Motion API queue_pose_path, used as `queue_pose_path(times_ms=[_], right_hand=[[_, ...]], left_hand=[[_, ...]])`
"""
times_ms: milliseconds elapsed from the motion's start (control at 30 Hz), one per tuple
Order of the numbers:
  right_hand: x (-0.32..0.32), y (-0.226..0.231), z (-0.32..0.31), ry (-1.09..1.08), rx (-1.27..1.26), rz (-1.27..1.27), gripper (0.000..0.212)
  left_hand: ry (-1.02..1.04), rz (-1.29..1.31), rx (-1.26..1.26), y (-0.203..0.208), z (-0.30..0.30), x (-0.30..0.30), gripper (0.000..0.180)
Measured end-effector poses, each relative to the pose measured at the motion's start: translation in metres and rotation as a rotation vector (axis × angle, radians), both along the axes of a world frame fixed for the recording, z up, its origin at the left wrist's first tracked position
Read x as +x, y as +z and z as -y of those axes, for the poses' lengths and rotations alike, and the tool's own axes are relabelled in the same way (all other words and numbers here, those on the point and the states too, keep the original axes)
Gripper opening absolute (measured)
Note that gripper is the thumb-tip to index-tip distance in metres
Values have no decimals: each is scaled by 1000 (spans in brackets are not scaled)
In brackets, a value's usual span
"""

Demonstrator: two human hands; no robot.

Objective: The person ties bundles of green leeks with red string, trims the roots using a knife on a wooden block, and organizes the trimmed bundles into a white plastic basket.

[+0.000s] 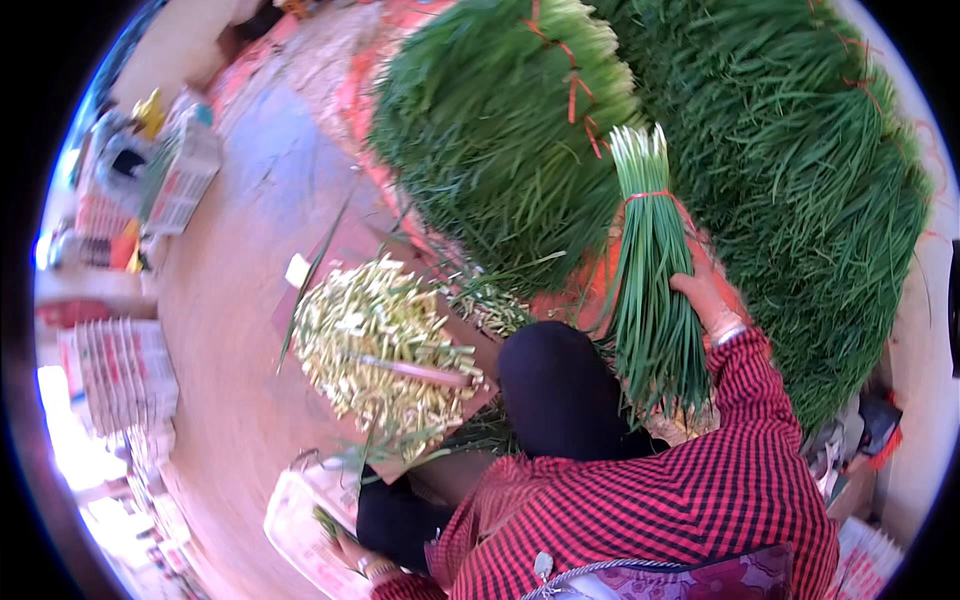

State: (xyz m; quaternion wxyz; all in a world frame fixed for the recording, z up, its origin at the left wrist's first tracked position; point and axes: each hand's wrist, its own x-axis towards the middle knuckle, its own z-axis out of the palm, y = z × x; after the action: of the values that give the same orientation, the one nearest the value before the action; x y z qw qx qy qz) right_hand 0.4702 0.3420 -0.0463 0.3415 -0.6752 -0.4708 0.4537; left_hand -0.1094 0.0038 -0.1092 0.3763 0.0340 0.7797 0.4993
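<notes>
My right hand [706,297] is closed around a bundle of Chinese chives [652,262], bound with a red tie near its pale cut ends. The bundle stands nearly upright in view, white ends far and green leaves hanging toward me. Low on the left, my left hand [352,553] grips a small clump of green chive leaves [325,521], partly cut off from sight by my sleeve and leg. A heap of chopped pale stem ends [370,325] lies before my knees. Across it rests a knife [430,373] with a pinkish handle, touched by neither hand.
Large stacks of tied chives lie at the far middle [500,130] and along the right [800,200]. A whitish crate [300,515] sits by my left hand. Piled crates [125,372] line the left side. Bags [840,435] lie at the right edge.
</notes>
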Motion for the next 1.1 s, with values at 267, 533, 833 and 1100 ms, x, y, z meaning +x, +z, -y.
queue_pose_path(times_ms=[267, 533, 833, 1100], right_hand=[[-122, 144, 51, 761, 410, 15, 73], [-308, 124, 131, 1522, 410, -193, 63], [-335, -2, 70, 1238, 333, 927, 54], [-345, -12, 60, 1089, 89, 372, 44]], left_hand=[[-294, -142, 754, 141, -109, 65, 59], [-139, 123, 1483, 224, -29, 45, 75], [-10, -799, 688, 313, 123, 43, 61], [-545, -1009, 167, 194, 1, 72, 90]])
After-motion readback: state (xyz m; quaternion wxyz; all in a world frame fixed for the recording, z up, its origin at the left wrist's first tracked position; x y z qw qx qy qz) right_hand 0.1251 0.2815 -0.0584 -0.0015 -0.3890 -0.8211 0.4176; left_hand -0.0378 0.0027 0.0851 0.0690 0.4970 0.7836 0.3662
